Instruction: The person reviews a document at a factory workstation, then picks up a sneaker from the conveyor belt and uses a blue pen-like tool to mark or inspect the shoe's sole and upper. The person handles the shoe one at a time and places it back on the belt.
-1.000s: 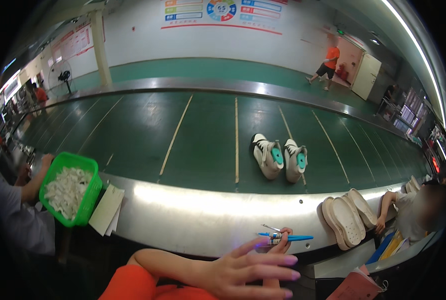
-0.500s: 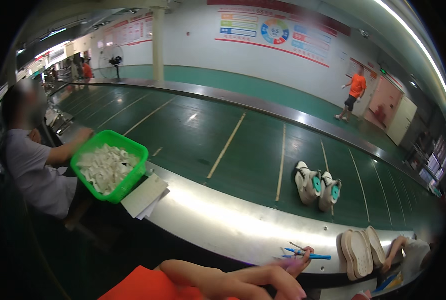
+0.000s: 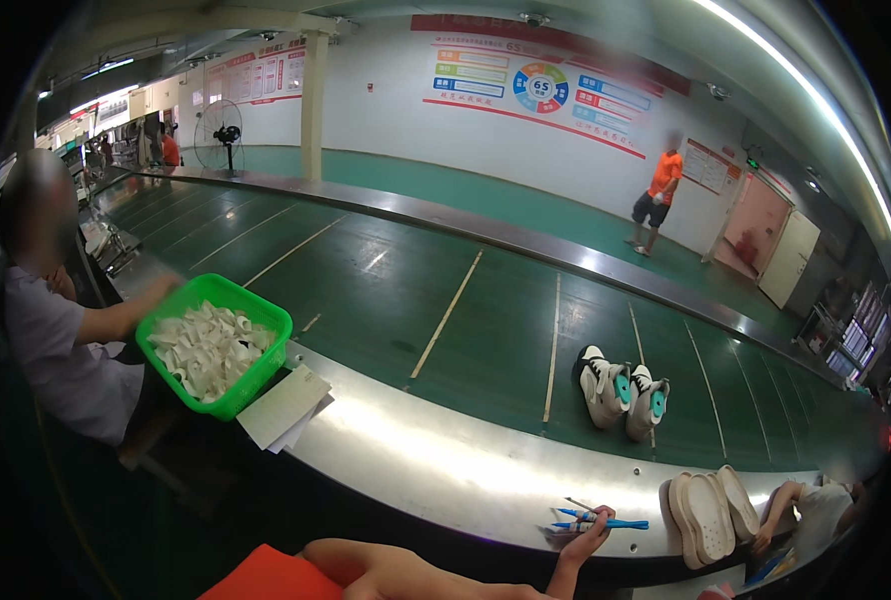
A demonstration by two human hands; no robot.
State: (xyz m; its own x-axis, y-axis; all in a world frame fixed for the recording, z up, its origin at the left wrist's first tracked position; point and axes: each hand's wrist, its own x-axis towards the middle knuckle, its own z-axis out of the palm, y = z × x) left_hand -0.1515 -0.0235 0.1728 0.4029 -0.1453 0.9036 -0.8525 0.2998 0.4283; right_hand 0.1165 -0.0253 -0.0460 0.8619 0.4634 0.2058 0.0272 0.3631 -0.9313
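Observation:
My right hand (image 3: pixel 591 537) is closed around a few slender blue pen-like tools (image 3: pixel 626 524), held over the steel ledge (image 3: pixel 416 450). One thinner, darker stick (image 3: pixel 580 504) points up and left from the same grip. I cannot tell their exact kind. My left arm (image 3: pixel 396 575), with an orange sleeve, reaches across the lower edge; its hand is outside the picture. Right of my right hand, several off-white shoe soles (image 3: pixel 708 517) stand side by side on the ledge. A pair of white and grey shoes (image 3: pixel 606 390) with teal patches sits on the green conveyor belt (image 3: pixel 466 340).
At left, a seated co-worker (image 3: pixel 56 330) reaches toward a green basket (image 3: pixel 284 345) of white crumpled pieces. Papers (image 3: pixel 284 408) lie beside it. Another co-worker's arm (image 3: pixel 778 515) is at the soles' right. A person in orange (image 3: pixel 658 190) stands beyond the belt's far rail.
My left hand has dropped out of view from beside my right hand, which keeps its hold on the blue tools. The person in orange has moved left. The view has shifted slightly.

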